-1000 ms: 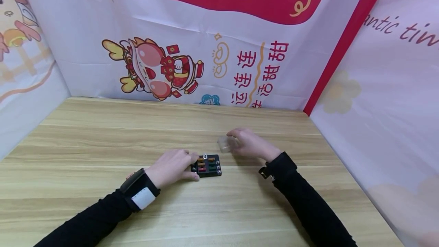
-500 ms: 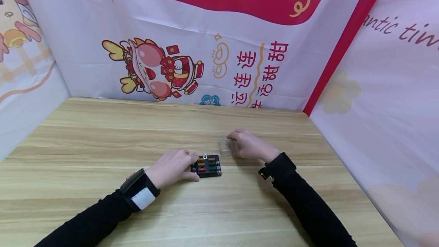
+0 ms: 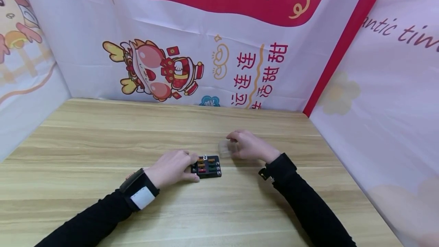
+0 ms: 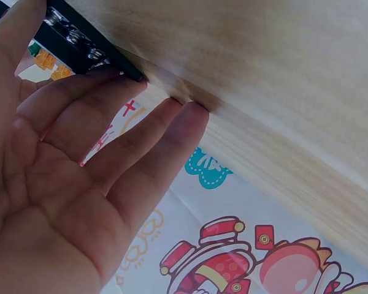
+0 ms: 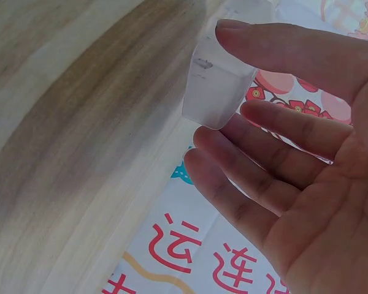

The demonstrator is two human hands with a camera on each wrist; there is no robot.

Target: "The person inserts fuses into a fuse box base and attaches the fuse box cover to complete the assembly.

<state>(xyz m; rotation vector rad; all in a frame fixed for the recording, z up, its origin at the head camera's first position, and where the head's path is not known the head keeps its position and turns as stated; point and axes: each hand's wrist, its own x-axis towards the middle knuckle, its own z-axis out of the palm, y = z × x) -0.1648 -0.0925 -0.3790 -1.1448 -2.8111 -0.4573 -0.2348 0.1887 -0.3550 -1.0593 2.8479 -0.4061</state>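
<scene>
A black fuse box [image 3: 212,167] with orange, red and green blade fuses lies on the wooden table in the head view. My left hand [image 3: 173,167] grips its left end between thumb and fingers; in the left wrist view its dark edge with metal screws [image 4: 76,38] shows between them. Just behind and to the right of the box, my right hand [image 3: 253,146] holds a clear plastic cover [image 3: 224,149] above the table. The right wrist view has that cover [image 5: 216,89] tilted between thumb and fingers, apart from the box.
The wooden table [image 3: 137,132] runs back to a white and red printed cloth [image 3: 219,22]. More printed cloth [image 3: 394,98] hangs along the right side. Each wrist wears a black strap.
The clear cover has come slightly nearer to me with the right hand, and its tilt has changed a little. The left hand and the fuse box stay where they were.
</scene>
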